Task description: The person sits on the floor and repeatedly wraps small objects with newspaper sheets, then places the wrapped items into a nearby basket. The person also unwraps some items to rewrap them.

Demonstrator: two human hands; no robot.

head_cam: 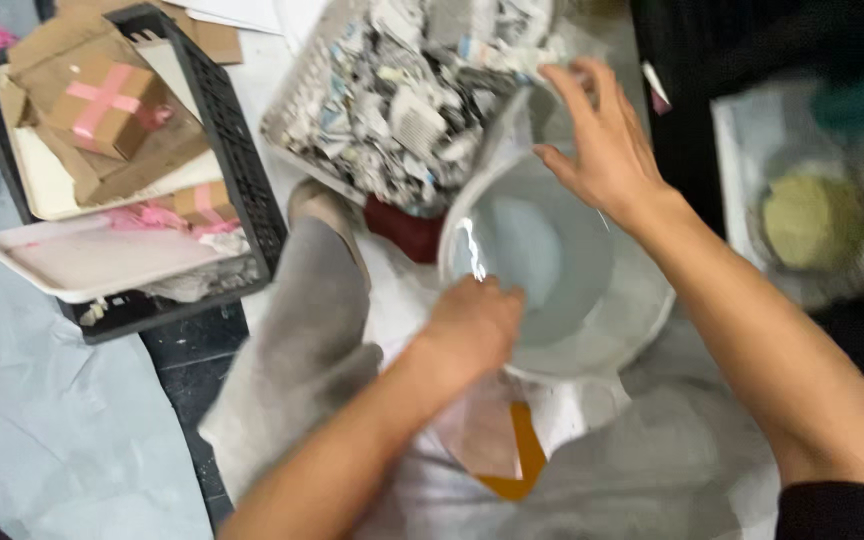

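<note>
A view from above shows two bare hands at a round white bowl point(562, 300) in the middle of a cluttered work surface. The bowl sits upright, its mouth facing up toward the camera; being round, it has no clear long axis. The left hand point(472, 325) curls over the bowl's near rim, fingers closed on the edge. The right hand point(602, 135) hovers at the far rim with fingers spread wide; motion blur hides whether it touches the clear plastic point(512, 130) there. Just beyond the bowl lies a tray of shredded newspaper point(402, 90). To the left, a black crate point(242, 170) holds brown cardboard boxes with pink tape point(107, 105) and white trays point(82, 265).
</note>
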